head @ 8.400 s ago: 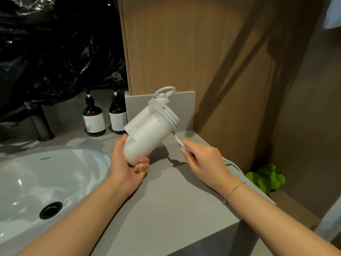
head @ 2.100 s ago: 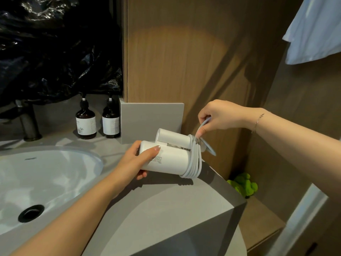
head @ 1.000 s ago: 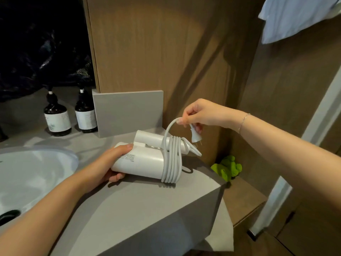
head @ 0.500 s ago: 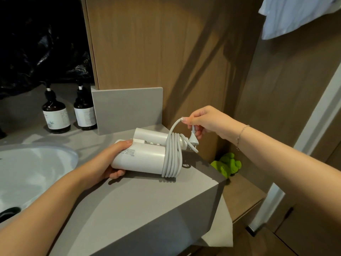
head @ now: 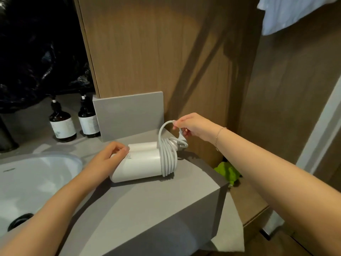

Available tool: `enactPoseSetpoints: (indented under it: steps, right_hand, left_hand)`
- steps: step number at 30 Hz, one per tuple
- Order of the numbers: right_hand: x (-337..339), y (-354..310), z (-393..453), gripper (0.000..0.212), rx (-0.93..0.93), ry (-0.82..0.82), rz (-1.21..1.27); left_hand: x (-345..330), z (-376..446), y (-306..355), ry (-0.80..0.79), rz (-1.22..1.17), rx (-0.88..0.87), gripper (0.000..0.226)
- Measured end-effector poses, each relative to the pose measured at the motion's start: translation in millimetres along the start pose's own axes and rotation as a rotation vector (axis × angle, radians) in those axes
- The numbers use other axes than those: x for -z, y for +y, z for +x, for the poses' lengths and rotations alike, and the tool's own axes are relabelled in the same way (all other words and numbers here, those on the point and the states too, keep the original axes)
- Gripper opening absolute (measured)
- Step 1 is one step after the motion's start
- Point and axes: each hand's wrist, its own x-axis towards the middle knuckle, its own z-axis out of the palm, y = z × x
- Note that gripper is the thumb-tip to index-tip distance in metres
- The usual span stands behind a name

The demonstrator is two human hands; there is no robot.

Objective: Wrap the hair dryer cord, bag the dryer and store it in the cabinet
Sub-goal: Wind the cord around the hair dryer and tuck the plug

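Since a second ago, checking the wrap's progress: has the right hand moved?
Yes. The right hand came down toward the hair dryer, lower against the grey backsplash.

A white sink (head: 36,174) lay left of the left hand, its drain (head: 19,221) near that forearm. Two brown bottles (head: 62,124) (head: 88,121) stood beyond the left hand, beside a grey panel (head: 129,113). A green toy (head: 227,171) sat below the right forearm. White cloth (head: 295,12) hung high above the right hand.

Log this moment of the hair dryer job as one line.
step: cord wrap, finishing | left hand: holds hair dryer on counter | right hand: pinches cord end loop | bag: not seen
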Motion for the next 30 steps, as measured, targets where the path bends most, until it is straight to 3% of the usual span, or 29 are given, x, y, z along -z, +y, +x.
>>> enactPoseSetpoints:
  steps: [2,4,8,11,15,19,21,25,30]
  right_hand:
    - [-1.5,-1.4,5.1,0.025,-0.027,-0.016,-0.017]
    - [-1.3,0.0,9.3,0.027,-0.046,-0.034,0.001]
    - [-3.5,9.3,18.5,0.03,-0.084,-0.04,0.038]
    - [-9.1,18.4,23.6,0.033,-0.092,-0.016,0.059]
    - [-14.1,29.3,20.3,0.029,-0.083,-0.025,0.074]
    - [-9.8,53.5,-1.6,0.014,0.007,0.158,0.402]
    - [-13.6,73.4,-18.0,0.012,0.126,0.3,0.408]
    - [-32.1,95.4,-35.1,0.029,0.288,0.224,0.28]
    - [-35.5,95.7,-33.5,0.028,0.347,0.257,0.171]
  left_hand:
    - [0.0,12.8,8.5,0.047,0.129,-0.064,0.007]
    - [1.0,31.8,25.0,0.078,0.275,-0.124,0.013]
    - [-21.0,69.8,71.9,-0.069,0.086,-0.037,0.012]
    - [-53.4,86.7,87.9,-0.188,0.104,0.02,0.036]
    - [-71.6,89.8,74.6,-0.227,0.007,0.032,0.023]
    - [-76.7,92.3,66.0,-0.177,0.043,-0.019,0.027]
    - [-80.1,95.3,64.3,-0.19,0.067,-0.054,0.03]
    - [-78.8,96.4,64.6,-0.247,0.024,-0.08,0.041]
    - [-76.5,100.8,66.6,-0.311,0.075,-0.029,0.031]
